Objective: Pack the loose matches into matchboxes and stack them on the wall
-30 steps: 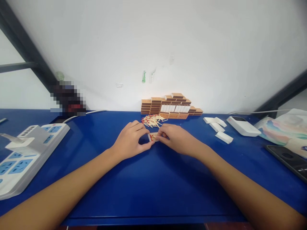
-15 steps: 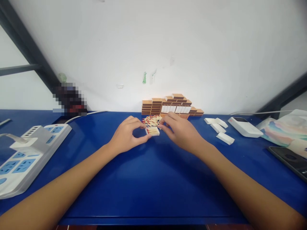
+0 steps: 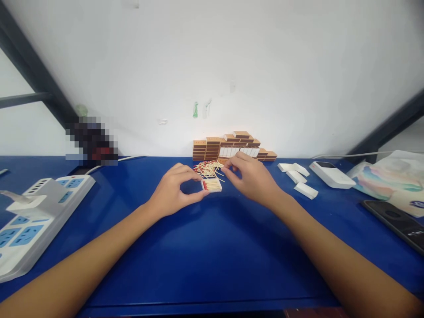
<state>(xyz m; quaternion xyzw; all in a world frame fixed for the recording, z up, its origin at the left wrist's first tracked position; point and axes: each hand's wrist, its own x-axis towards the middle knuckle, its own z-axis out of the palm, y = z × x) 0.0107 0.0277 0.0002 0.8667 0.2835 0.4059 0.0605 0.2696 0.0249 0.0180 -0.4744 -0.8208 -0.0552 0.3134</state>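
My left hand (image 3: 175,190) pinches the left end of a small open matchbox tray (image 3: 212,185) filled with red-tipped matches, resting on the blue table (image 3: 212,251). My right hand (image 3: 253,179) hovers just right of the tray with its fingers curled toward a loose pile of matches (image 3: 208,168) behind the tray. Whether its fingertips hold a match is too small to tell. A stack of brown and white matchboxes (image 3: 232,148) stands against the wall behind the pile.
A white power strip (image 3: 36,216) lies at the left. Several white box sleeves (image 3: 298,176), a white device (image 3: 331,173), a patterned bag (image 3: 394,183) and a dark phone (image 3: 397,221) lie at the right. A pixelated dark object (image 3: 91,139) sits at the back left.
My right hand has let go of the tray and moved back toward the loose match pile. The tray now lies flat, showing its matches, still pinched by my left hand.
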